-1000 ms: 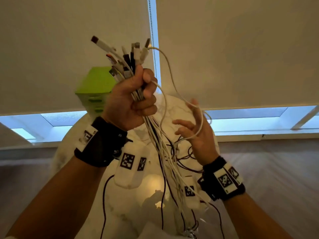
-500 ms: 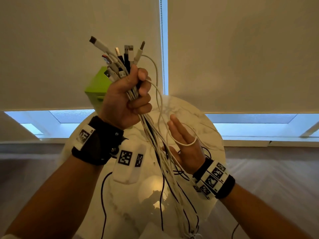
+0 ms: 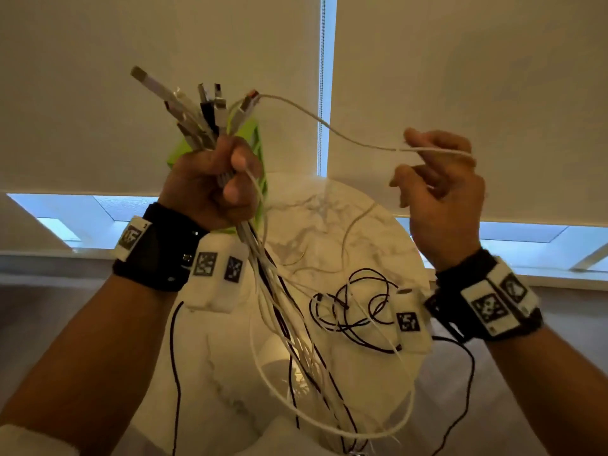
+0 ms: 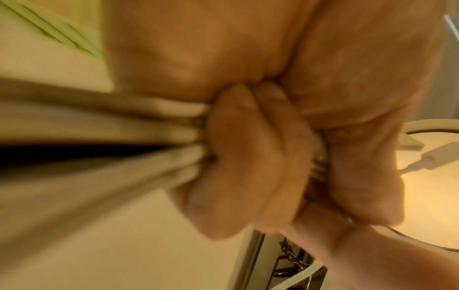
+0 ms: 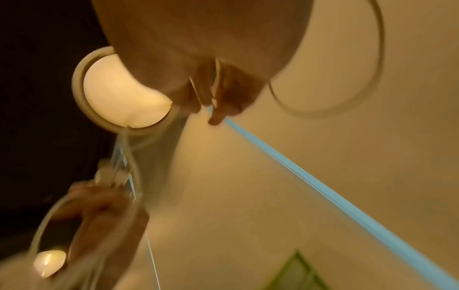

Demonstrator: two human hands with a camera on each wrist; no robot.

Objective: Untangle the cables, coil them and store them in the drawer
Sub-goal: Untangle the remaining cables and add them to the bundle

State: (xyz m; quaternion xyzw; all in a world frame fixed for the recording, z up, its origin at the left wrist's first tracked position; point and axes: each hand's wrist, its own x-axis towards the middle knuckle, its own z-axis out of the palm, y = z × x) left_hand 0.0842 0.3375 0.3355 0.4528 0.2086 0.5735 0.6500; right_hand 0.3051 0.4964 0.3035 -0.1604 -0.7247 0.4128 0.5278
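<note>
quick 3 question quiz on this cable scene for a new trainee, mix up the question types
1. True or false: the left hand grips the bunch of white and black cables just below their plugs.
2. Multiple choice: the right hand holds A) one thin white cable B) the lime green drawer box C) nothing.
3. Fill in: loose black cable loops lie on the round white ____ table.

Key: 1 true; 2 A; 3 marble.
</note>
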